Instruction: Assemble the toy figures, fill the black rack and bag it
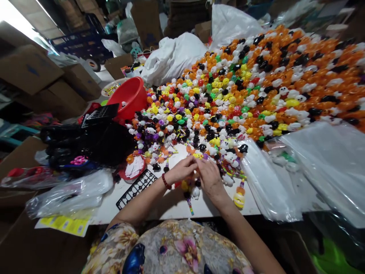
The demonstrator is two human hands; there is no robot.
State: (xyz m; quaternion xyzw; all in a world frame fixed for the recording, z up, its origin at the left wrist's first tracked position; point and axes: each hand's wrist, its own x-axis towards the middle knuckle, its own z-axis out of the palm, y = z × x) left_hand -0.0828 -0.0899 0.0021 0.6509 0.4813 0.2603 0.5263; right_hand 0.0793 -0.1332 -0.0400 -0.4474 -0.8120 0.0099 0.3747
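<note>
My left hand (184, 170) and my right hand (210, 179) meet over the near middle of the white table (173, 207). The fingers of both are bent together at the tips, and what they pinch is mostly hidden. A small yellow plastic piece (197, 155) shows just at the fingertips; whether it is gripped or lies behind them I cannot tell. Under my wrists lie a white plastic figure (195, 193) and a strip of coloured beads (190, 207). Right of my right hand rests a yellow-and-white striped figure (238, 198) with a purple beaded end.
A large heap of orange, white, black and yellow plastic figures (228, 87) spreads across the back and right. Clear plastic bags (268, 182) lie at right. On the left are a red basin (132, 97), a red dish of paper slips (134, 167), a black grid (137, 189) and black bags (99, 144).
</note>
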